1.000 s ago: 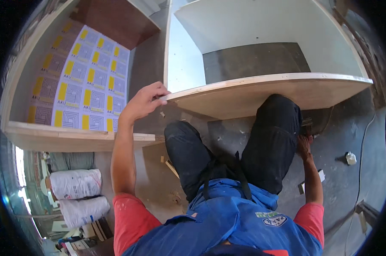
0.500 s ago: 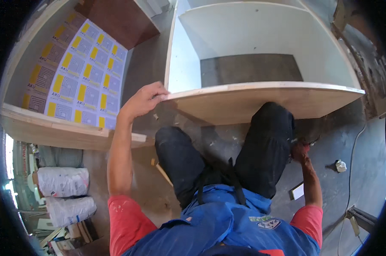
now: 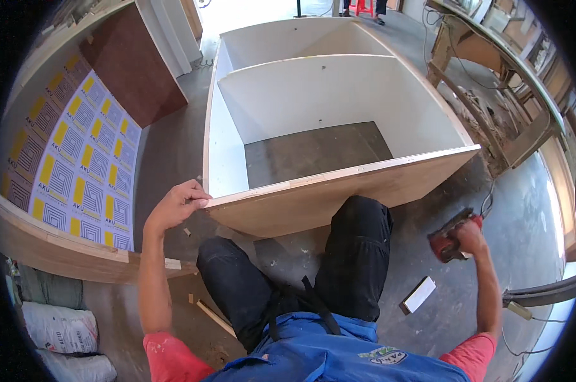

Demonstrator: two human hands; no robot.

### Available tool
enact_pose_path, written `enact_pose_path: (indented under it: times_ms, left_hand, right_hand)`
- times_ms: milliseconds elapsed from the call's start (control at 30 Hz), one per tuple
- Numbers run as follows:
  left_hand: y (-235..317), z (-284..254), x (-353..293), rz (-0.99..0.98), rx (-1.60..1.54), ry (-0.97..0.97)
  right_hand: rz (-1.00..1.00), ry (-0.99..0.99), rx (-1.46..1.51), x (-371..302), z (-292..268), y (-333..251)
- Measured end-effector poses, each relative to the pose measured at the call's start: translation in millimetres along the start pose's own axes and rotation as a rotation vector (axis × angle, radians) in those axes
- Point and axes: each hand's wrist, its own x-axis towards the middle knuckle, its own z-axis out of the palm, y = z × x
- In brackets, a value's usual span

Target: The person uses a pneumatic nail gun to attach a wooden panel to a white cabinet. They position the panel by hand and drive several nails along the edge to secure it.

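A white-lined wooden cabinet carcass (image 3: 313,102) lies in front of my knees, its bare wooden end panel (image 3: 339,200) facing me. At the panel's left corner, my left hand (image 3: 178,204) grips the edge, thumb and fingers pressed together there. Off to the right, my right hand (image 3: 470,238) is wrapped round the handle of a red and black air nail gun (image 3: 449,237). The gun hangs over the floor, apart from the cabinet, and its front is blurred. A hose (image 3: 487,202) runs from it toward the far right.
A second cabinet (image 3: 65,245) with a patterned sheet inside stands at left. On the floor lie a small white-topped block (image 3: 419,295) and a wood strip (image 3: 216,318). White sacks (image 3: 60,326) lie lower left. A cluttered workbench (image 3: 485,76) stands right; a person's feet (image 3: 378,20) show far off.
My right hand has brought the nail gun up and outward from beside my right knee, into plain view. My left hand stays on the panel corner. The view has tilted up and shifted.
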Motion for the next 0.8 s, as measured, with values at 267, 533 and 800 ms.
enact_pose_path:
  times_ms: [267,533,800]
  left_hand:
    - [-10.0,2.8,-7.7,0.005,-0.045,-0.004]
    - [-25.7,5.2,-1.2,0.013,-0.118,0.074]
    - [-49.6,11.3,1.2,-0.023,0.045,0.097]
  right_hand:
    - [0.221,0.251,-0.005,-15.8,-229.1,21.4]
    - [0.203,0.435,0.185,24.9,-340.1,3.2]
    - [0.228,0.475,0.291,104.7,-372.1,-88.6]
